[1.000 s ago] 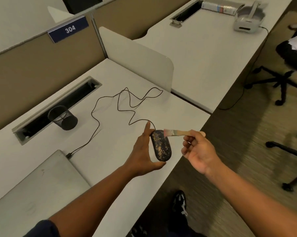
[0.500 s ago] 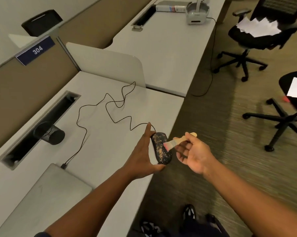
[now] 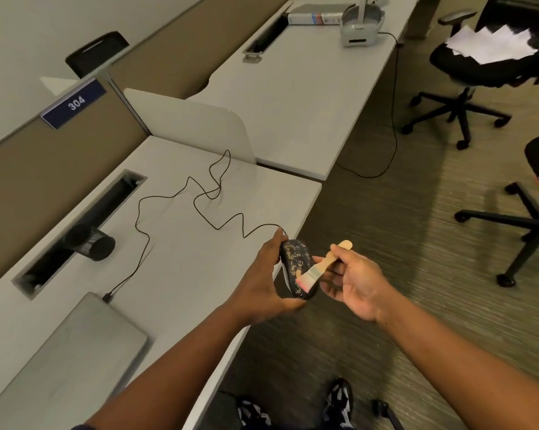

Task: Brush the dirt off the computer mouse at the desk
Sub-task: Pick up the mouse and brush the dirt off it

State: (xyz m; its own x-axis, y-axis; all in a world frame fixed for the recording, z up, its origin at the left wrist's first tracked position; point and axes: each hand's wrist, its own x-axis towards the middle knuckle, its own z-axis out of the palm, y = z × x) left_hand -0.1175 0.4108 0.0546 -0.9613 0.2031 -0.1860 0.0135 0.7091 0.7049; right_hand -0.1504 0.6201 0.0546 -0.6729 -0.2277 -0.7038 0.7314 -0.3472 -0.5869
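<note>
Left hand (image 3: 263, 276) grips mouse (image 3: 296, 268), long axis away-near; right hand (image 3: 353, 282) pinches brush (image 3: 319, 268), bristles down-left.

— What surrounds the white desk (image 3: 175, 274)?
— A tan partition (image 3: 45, 169) runs behind it, a second desk (image 3: 293, 97) lies beyond, and black office chairs (image 3: 479, 66) stand on striped carpet (image 3: 386, 243) to its right.
</note>
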